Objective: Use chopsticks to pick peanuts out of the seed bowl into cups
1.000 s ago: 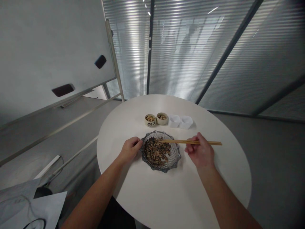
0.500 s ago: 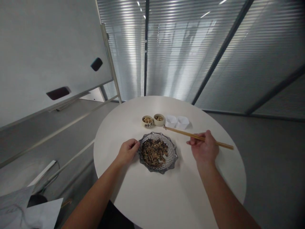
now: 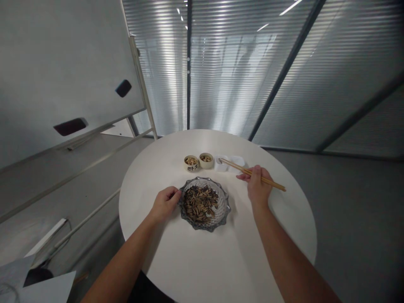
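Observation:
My left hand (image 3: 164,203) is closed on the left rim of a scalloped clear glass bowl (image 3: 225,209), thumb and fingertips pinching its edge. Inside lie many dark striped seeds (image 3: 200,204) that look like sunflower seeds. With my right hand (image 3: 259,186) I grip a pair of wooden chopsticks (image 3: 274,184), slanting up to the left. Their tips are over the left white dish (image 3: 220,167), with a small dark piece at the end, likely a seed. A second white dish (image 3: 239,160) sits beside it, partly behind the chopsticks.
Two small round cream pots (image 3: 191,168) (image 3: 206,164) holding pale nut-like pieces stand left of the white dishes, one bearing dark lettering. All rest on a round white table (image 3: 202,263). A whiteboard (image 3: 69,63) on a frame stands at left; blinds-covered glass panels (image 3: 221,97) rise behind.
My right hand has moved the chopsticks up and left, bringing their tips from in front of the white dishes to over the left one. My left hand stays on the bowl's rim.

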{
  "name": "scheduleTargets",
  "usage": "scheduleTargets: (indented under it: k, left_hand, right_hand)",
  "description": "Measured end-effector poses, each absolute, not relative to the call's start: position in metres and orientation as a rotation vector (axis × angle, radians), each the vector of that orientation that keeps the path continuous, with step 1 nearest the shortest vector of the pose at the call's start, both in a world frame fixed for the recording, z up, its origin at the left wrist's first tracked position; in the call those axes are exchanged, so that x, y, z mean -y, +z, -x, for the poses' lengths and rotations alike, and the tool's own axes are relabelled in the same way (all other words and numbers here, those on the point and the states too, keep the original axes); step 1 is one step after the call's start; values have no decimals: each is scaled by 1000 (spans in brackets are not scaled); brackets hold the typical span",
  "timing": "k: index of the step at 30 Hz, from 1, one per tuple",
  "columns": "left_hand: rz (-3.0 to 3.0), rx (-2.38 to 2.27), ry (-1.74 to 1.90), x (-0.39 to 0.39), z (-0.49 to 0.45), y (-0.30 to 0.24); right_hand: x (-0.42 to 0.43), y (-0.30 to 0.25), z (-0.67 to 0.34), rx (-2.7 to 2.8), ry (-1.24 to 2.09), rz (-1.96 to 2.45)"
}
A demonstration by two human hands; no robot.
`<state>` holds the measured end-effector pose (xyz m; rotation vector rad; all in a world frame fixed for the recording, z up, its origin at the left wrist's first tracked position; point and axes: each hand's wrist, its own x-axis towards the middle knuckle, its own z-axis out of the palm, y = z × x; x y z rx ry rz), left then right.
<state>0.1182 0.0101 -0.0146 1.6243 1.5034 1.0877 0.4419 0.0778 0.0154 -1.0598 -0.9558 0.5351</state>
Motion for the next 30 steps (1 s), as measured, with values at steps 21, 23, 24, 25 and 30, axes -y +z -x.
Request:
scheduleTargets:
  k: [21,23,24,25,30]
  left_hand:
    - [-1615,-1499,1082,-11,-115,-22]
    - [-1620,-1497,1072,-12,-114,-21]
    - [-1620,-1494,1066,-12,-114,-20]
    - [-1620,-1491,1063,-12,-114,-20]
    - [-1626,-1483,1073,-12,-114,-20]
  right_hand:
    - [-13,29,-420,1281,1146,979]
    - [-13,29,-418,1335,1131,1001]
    - [-13,29,-417,1352,1123,1014]
    - [-14,29,-417,1360,1119,1026]
    - [-15,27,-412,1334,1085,1071]
